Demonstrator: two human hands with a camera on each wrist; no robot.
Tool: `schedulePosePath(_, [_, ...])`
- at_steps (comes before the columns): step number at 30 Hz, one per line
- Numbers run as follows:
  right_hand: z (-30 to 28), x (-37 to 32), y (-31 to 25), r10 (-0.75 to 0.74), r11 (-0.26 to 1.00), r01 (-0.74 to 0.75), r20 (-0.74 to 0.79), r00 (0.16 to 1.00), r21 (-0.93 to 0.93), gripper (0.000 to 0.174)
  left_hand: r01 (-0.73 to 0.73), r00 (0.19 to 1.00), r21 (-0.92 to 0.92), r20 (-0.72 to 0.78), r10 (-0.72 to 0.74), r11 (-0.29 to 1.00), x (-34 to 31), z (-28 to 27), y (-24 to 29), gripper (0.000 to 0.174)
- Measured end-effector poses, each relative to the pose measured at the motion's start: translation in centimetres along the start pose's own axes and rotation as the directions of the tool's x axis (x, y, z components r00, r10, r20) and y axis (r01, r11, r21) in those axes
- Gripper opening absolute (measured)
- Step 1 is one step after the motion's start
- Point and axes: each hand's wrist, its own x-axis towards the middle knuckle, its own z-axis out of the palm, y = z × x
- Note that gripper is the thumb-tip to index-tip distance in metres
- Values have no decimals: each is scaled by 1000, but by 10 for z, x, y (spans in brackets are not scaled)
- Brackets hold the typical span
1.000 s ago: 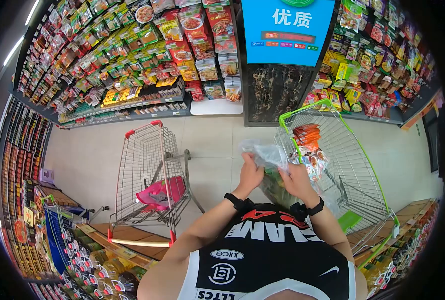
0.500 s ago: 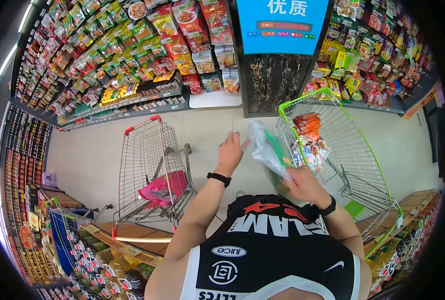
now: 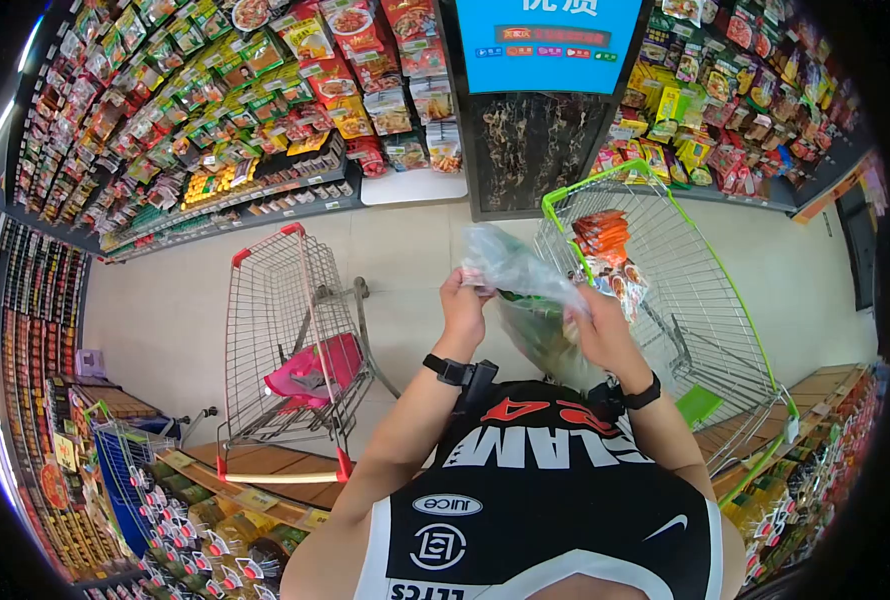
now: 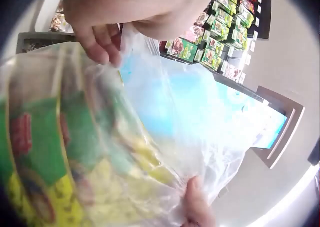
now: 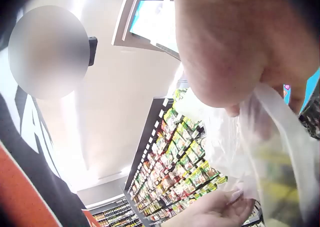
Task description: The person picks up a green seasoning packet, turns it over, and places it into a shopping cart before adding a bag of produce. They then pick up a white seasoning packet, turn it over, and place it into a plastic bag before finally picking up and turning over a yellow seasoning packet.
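A clear plastic bag [image 3: 510,262] hangs between both hands in front of the person's chest. Inside it are green and yellow packets [image 4: 75,152], seen through the film in the left wrist view. The left hand [image 3: 464,312] pinches the bag's upper edge on the left, its fingertips bent over the film. On the other side the right hand [image 3: 607,328] grips the gathered plastic, with its thumb [image 4: 196,202] on the film in the left wrist view. In the right wrist view the left hand [image 5: 215,209] holds a twist of the plastic below the right hand.
A green-trimmed cart [image 3: 700,270] holding orange packets [image 3: 602,238] stands just right of the bag. To the left is a red-trimmed cart [image 3: 283,300] with a pink bag [image 3: 315,368]. Packed shelves [image 3: 235,100] and a dark pillar [image 3: 530,150] line the far side.
The left hand came off the bag half a second ago, with its fingers apart to the left, and now pinches the bag's edge again. The right hand has kept its grip throughout.
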Motion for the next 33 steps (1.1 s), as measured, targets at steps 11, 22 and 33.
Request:
schedulePosePath(11, [8, -5, 38, -72, 915, -86, -371, 926, -393, 23, -110, 987, 173, 134, 88, 979, -19, 37, 54, 13])
schedulePosePath(22, [35, 2, -16, -420, 873, 413, 30, 907, -261, 34, -123, 979, 327, 197, 60, 937, -23, 45, 32, 21])
schedulePosePath(33, [56, 0, 0, -173, 837, 323, 346, 922, -441, 19, -208, 969, 310, 194, 153, 928, -4, 17, 31, 17])
